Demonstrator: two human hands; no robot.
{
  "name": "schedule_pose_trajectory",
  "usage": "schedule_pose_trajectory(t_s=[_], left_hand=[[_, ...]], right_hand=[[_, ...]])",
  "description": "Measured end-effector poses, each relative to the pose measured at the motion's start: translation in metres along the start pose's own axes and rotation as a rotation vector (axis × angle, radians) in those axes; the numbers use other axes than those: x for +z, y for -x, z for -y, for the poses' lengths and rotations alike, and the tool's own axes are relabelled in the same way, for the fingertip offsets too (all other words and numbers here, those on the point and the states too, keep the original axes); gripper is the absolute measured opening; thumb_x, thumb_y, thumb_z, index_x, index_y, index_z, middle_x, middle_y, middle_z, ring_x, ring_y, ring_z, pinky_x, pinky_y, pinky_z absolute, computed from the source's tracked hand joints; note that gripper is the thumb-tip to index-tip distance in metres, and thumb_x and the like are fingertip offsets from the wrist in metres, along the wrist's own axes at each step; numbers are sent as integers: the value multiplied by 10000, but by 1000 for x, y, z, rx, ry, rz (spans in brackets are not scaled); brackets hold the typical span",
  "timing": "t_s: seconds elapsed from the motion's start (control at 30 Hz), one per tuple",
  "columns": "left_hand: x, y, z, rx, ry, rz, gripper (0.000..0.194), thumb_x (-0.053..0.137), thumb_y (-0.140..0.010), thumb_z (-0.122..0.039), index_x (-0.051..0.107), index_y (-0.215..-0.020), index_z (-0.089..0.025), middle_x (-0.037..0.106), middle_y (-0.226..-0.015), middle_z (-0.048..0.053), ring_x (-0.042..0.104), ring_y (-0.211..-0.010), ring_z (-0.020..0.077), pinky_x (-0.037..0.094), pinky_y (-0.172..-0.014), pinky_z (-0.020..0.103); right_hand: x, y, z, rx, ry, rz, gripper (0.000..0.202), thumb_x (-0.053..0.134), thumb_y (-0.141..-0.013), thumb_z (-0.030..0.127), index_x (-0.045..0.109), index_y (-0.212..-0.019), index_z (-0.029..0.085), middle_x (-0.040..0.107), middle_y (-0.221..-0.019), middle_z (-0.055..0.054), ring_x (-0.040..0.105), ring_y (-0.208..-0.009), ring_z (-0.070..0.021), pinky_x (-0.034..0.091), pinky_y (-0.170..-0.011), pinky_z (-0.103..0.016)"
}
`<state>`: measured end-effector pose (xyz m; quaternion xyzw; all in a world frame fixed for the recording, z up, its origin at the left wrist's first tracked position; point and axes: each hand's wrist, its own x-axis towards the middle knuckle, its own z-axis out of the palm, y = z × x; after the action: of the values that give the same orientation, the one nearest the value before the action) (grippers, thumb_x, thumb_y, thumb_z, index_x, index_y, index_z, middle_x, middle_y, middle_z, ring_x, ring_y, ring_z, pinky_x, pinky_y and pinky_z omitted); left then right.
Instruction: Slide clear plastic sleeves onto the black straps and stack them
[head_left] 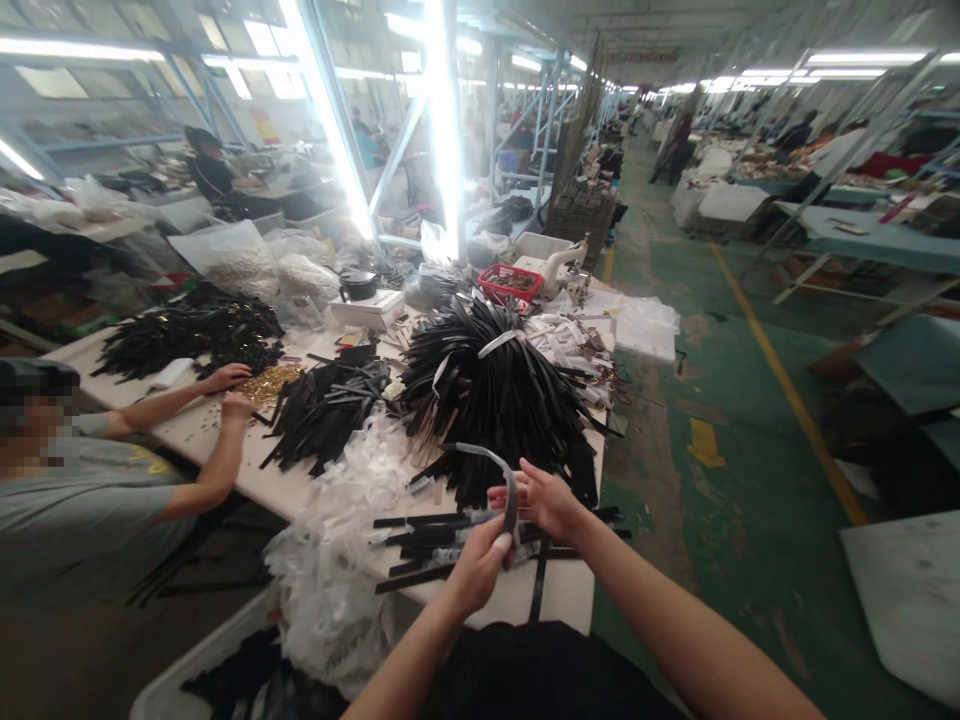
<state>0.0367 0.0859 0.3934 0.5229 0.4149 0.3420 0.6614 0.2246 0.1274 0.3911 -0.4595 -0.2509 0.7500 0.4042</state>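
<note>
My left hand (480, 565) is closed around a dark strap (491, 455), which curves upward and bends over to the left; its surface looks shiny grey. Close beside it, my right hand (553, 505) has its fingers stretched toward the strap, partly behind it; whether they touch it I cannot tell. Several black straps (420, 578) lie below on the table (574, 598), some with clear plastic bands around them. Just beyond my hands rests a large bundle of black straps (487, 400), tied with a white band (499, 343).
Crumpled white plastic (330, 560) hangs over the table's near edge above a white bin (176, 690). At the left, a co-worker's hands (232, 390) are near gold pieces (274, 388). A red basket (511, 283) stands farther back. A green aisle (675, 400) runs along the right.
</note>
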Motion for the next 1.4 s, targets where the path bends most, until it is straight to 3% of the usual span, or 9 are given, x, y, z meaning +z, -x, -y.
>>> schedule_pose_trajectory(t_s=[0.2, 0.3, 0.4, 0.63, 0.77, 0.93, 1.07, 1.2, 1.4], left_hand=[[-31, 2, -5, -190, -104, 77, 42, 662, -733, -167, 694, -729, -195, 641, -661, 30, 583, -642, 212, 416, -627, 282], [-27, -14, -21, -154, 36, -20, 296, 728, -762, -230, 707, -1056, -209, 681, -743, 26, 606, -660, 203, 428, -635, 265], [-21, -29, -37, -138, 68, -72, 275, 723, -797, -291, 706, -1055, -199, 608, -610, -15, 510, -512, 162, 379, -541, 246], [-19, -29, -59, -169, -45, 201, 345, 643, -866, -449, 717, -1082, -191, 571, -562, -17, 431, -406, 127, 297, -403, 223], [-20, -32, -56, -138, -112, 327, 329, 639, -854, -496, 706, -761, -188, 581, -541, 9, 471, -411, 137, 359, -419, 237], [-55, -40, -26, -194, -300, 277, 278, 729, -766, -433, 655, -589, -231, 607, -514, 7, 550, -461, 186, 411, -497, 265], [-69, -52, 19, -181, -313, 35, 277, 844, -581, -286, 576, -512, -272, 571, -479, 1, 572, -485, 237, 478, -612, 330], [-55, -63, 66, -144, -343, -84, 275, 832, -602, -298, 560, -569, -281, 571, -588, 53, 672, -861, 365, 454, -956, 479], [-34, -73, 123, -129, -444, -198, 270, 795, -669, -339, 619, -857, -259, 641, -1132, 165, 419, -1386, 389, 161, -1196, 517]], right_hand=[[18, -16, 6, -334, -284, -165, 255, 729, -856, 386, 639, -1001, 196, 725, -819, -38, 712, -807, -219, 556, -874, -411], [33, -11, -10, -293, -176, -123, 315, 736, -828, 455, 647, -958, 182, 756, -939, -98, 711, -946, -282, 555, -869, -433], [38, -4, -7, -292, -117, -100, 394, 700, -836, 500, 656, -1058, 178, 744, -1118, -135, 689, -1059, -305, 542, -901, -437], [12, 15, 41, -411, 130, -55, 555, 463, -962, 657, 720, -1019, 168, 752, -1074, -125, 686, -1050, -267, 484, -997, -435], [-19, 25, 48, -433, 381, -146, 684, 341, -979, 707, 734, -793, 179, 764, -1036, -105, 678, -981, -242, 506, -904, -371], [-99, 21, 29, -330, 299, -478, 681, 442, -909, 756, 703, -705, 160, 625, -529, -54, 486, -448, -145, 402, -477, -287], [-141, 14, -8, -204, 140, -644, 649, 416, -907, 753, 632, -698, 177, 567, -495, -48, 485, -418, -148, 426, -435, -281], [-141, 17, -54, -31, 222, -573, 437, 575, -874, 622, 615, -816, 191, 684, -724, -95, 663, -602, -197, 558, -577, -327], [-93, 15, -137, 335, 628, -323, 227, 770, -586, 168, 662, -784, 193, 586, -515, 27, 624, -468, -211, 519, -498, -350]])
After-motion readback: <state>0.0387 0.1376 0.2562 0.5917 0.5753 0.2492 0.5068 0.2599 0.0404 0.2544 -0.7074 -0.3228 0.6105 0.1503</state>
